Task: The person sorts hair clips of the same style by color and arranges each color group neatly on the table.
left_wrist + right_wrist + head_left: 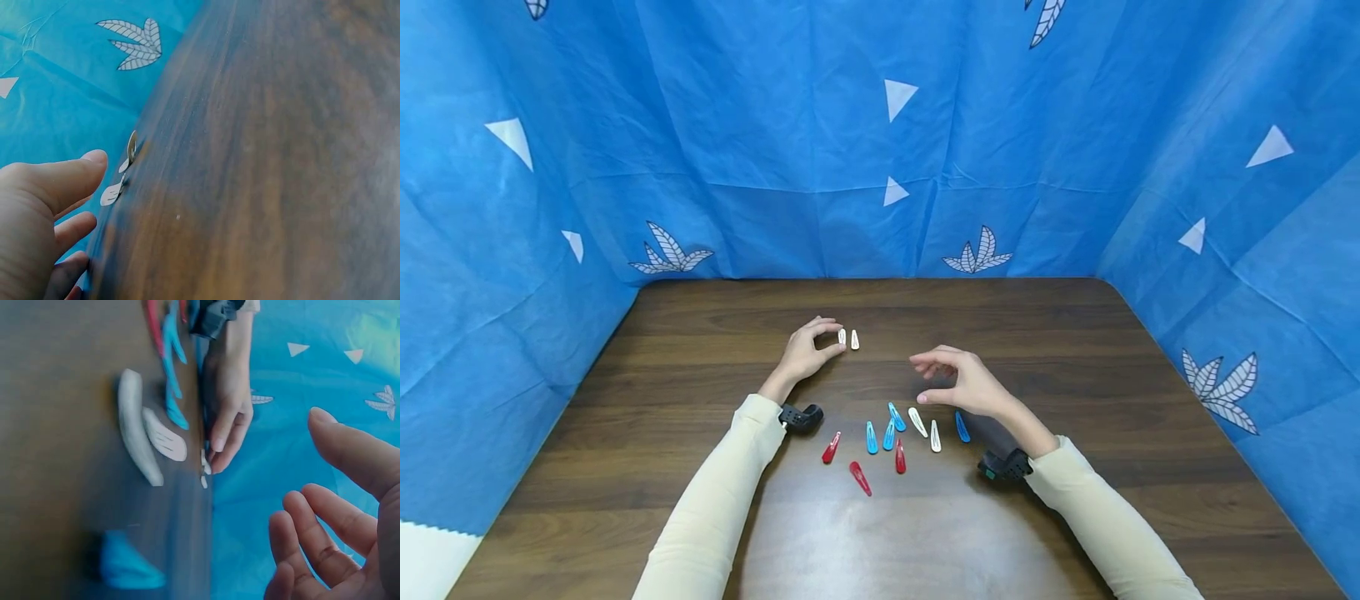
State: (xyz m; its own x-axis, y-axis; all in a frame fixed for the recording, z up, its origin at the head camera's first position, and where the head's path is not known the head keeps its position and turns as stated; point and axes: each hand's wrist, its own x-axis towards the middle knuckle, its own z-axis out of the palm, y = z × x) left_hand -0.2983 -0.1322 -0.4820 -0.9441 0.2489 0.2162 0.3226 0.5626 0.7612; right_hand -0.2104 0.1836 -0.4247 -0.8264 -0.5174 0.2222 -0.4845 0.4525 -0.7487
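Note:
My left hand [806, 351] is at the far part of the table, thumb and forefinger spread on either side of a white hair clip [842, 337]. A second white hair clip [855, 340] lies just right of it. In the left wrist view the fingertips look apart from both clips. My right hand [961, 382] hovers with loosely bent fingers and a wide thumb gap, holding nothing. Below it lie two white hair clips, one slanted [917, 422] and one straighter [936, 436], and a dark blue clip [962, 427].
Several light blue clips [872, 437] lie left of the white ones in the middle. Red clips [861, 478] are scattered nearer the front and left. A blue patterned cloth [820, 225] stands around the back and sides of the wooden table [700, 367].

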